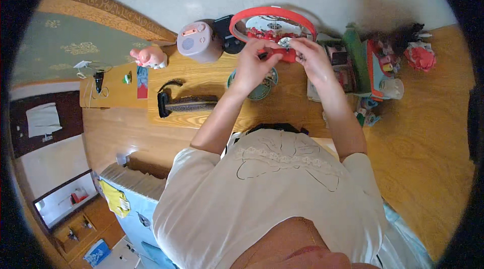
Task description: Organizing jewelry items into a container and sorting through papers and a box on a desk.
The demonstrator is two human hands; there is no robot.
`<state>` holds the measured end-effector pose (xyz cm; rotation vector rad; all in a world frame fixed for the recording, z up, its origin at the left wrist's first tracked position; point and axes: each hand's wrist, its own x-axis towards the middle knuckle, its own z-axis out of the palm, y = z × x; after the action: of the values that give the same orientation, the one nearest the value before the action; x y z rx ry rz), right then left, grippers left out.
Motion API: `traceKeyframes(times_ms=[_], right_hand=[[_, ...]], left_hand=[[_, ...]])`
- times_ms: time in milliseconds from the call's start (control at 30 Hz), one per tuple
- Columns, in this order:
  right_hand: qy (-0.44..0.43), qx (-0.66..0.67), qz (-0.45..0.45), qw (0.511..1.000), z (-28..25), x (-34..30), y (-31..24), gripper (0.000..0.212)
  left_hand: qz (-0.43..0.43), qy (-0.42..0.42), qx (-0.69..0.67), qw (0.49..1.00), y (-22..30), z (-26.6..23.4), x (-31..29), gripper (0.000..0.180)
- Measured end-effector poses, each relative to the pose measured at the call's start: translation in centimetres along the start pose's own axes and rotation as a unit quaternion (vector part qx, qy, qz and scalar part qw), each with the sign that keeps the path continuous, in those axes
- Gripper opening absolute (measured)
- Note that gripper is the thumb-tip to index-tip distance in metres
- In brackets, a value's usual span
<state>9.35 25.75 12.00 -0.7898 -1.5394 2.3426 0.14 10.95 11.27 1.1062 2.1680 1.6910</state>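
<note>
Both my hands are raised in front of a round mirror with a red frame point(272, 11). A small red object point(288, 56) is between them, its kind too small to make out. My left hand point(258, 63) pinches it from the left, with a bit of something black by the fingers. My right hand point(311, 58) has bent fingers closed at its right side. By the right fingertips shows a small, shiny whitish thing point(285, 42), partly covered. Below my hands, a green round dish point(260, 92) stands on the wooden table point(242, 113), partly behind my left wrist.
A pink rounded box-like device point(199, 43) and a black item point(226, 29) stand left of the mirror. Farther left is a pink animal figurine point(149, 57). A dark long object with a strap point(191, 103) lies nearer. To the right stands a crowded red-and-green box point(372, 70).
</note>
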Motion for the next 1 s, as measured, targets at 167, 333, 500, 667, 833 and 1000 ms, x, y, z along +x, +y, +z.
traceKeyframes(times_ms=[167,333,500,667,833,1000], right_hand=[[-0.008,0.053,0.005,0.999,0.7,-0.7,-0.6,0.011],[0.003,0.084,-0.014,0.996,-0.3,-0.4,-0.1,0.010],[-0.029,0.069,0.000,0.997,-1.0,-0.8,-0.9,0.014],[-0.023,-0.074,-0.116,0.990,-0.6,-1.0,-4.6,0.023],[-0.088,-0.122,-0.160,0.976,0.0,-1.7,-10.2,0.032],[-0.124,-0.207,-0.178,0.954,0.1,-2.9,-14.1,0.031]], left_hand=[[0.030,-0.019,0.027,0.999,0.6,0.9,0.3,0.019],[-0.019,-0.044,-0.050,0.998,0.9,0.2,0.4,0.013],[0.006,-0.160,0.013,0.987,4.7,-3.3,3.8,0.011],[0.048,-0.281,0.093,0.954,9.7,-5.4,8.6,0.011],[0.133,-0.272,0.204,0.931,16.7,-7.5,11.2,0.011],[0.110,-0.220,0.102,0.964,18.5,-8.4,12.7,0.013]])
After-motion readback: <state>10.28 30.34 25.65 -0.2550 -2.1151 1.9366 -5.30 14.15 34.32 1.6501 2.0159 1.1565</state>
